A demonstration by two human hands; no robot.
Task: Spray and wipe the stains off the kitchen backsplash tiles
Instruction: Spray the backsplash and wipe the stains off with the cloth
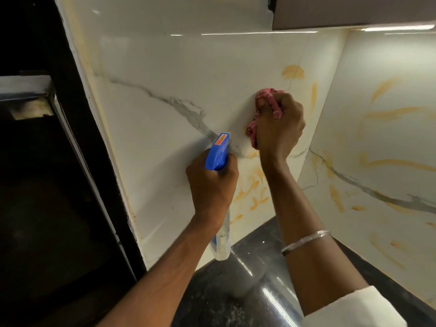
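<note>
- Backsplash tiles (188,79), glossy white with grey marble veins, are seen covering two walls that meet in a corner above a dark countertop (207,293).
- Orange-yellow stains (252,187) are smeared on the nearer wall below the hands. One patch is seen above the right hand and a streak beside it. More streaks are spread over the adjoining wall (389,138) to the right.
- A crumpled pink cloth (253,132) is gripped in the right hand (280,123). The fingers are curled tightly round it, and folds of it show between them and at the left edge of the fist. The cloth is pressed against the tile, just right of where the grey vein ends.
- A spray bottle (218,152) is held in the left hand (210,185), with the fingers wrapped round its neck under the blue trigger head. The nozzle is pointed at the tile, close to the vein. The clear body hangs below the fist, in front of the wall. Whether the trigger is pulled cannot be told.
- The left hand is placed lower than the right and to its left; the two are near but apart.
- A silver bangle (304,241) is worn on the right forearm, and a white sleeve (354,308) is seen at the lower right.
- A cabinet (354,10) is mounted above the corner, and a dark opening (35,185) lies left of the tiled wall.
</note>
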